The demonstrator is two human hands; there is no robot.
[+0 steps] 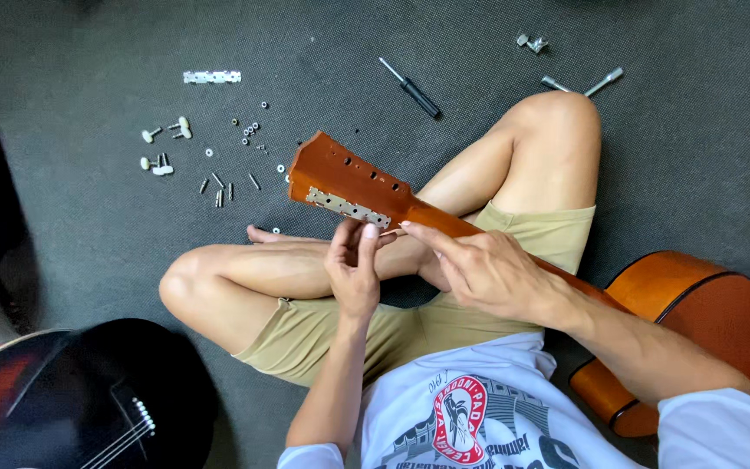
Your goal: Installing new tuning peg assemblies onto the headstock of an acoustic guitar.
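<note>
Just above both hands, left hand (353, 274) pinches the guitar headstock (349, 184); right hand (488, 274) grips its neck.

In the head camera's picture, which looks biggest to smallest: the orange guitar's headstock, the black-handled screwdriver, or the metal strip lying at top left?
1. Headstock, though it sits nearer the camera than the floor items.
2 and 3. Screwdriver and metal strip look about alike in length; I would not rank them.

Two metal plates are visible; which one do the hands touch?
The plate on the guitar head: the left hand and right hand meet at its end. The other plate lies alone on the floor, far off.
</note>
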